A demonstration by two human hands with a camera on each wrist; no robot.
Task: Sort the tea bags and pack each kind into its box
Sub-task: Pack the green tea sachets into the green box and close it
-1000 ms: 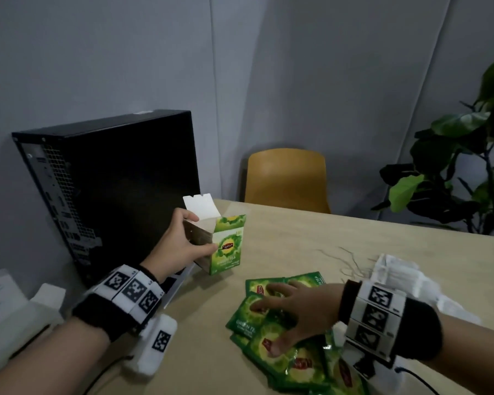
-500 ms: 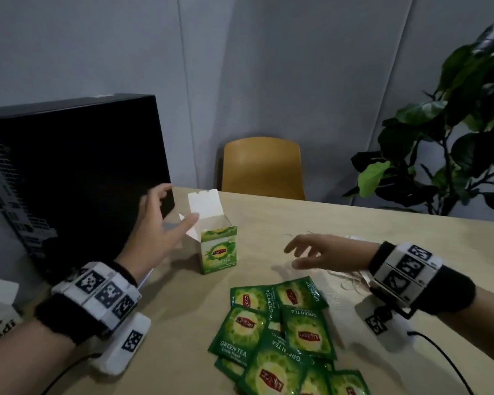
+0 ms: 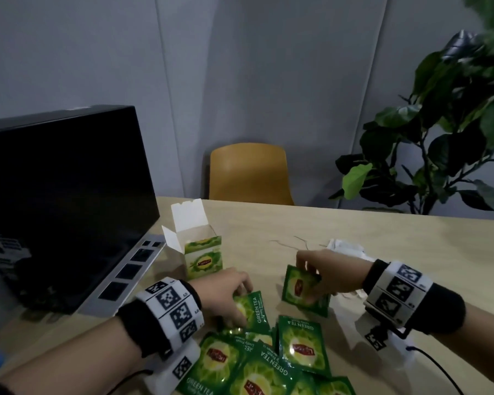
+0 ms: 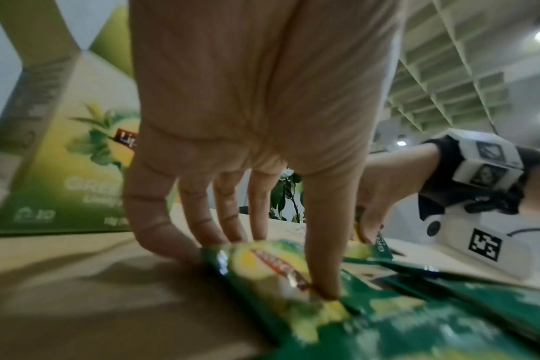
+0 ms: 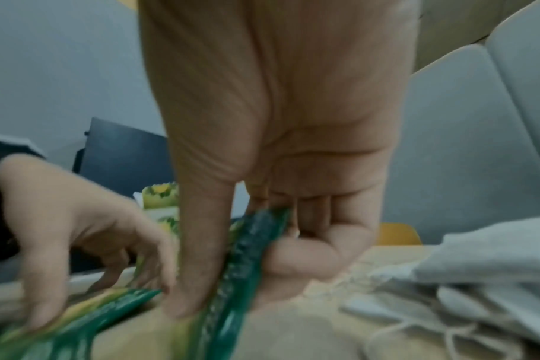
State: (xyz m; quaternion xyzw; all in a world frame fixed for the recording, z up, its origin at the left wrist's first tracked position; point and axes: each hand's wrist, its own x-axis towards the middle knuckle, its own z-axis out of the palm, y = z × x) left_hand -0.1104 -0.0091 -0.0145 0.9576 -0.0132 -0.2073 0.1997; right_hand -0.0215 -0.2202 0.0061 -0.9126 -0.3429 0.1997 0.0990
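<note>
Both hands have dropped onto the green tea sachets, so the left hand (image 3: 226, 292) pinches one sachet (image 3: 253, 310) and the right hand (image 3: 322, 276) pinches another sachet (image 3: 297, 286) up on edge, ready for the open green tea box (image 3: 201, 252) just behind them.

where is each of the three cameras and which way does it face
Head: worn on the head, looking forward and down at the table; both forearms show, the green tea box stands open.
Left wrist: low, looking along the left hand, fingertips on a green sachet.
Right wrist: low, looking along the right hand, its grip pinching another sachet.
Shared: both wrist views show the opposite hand and the box.
</note>
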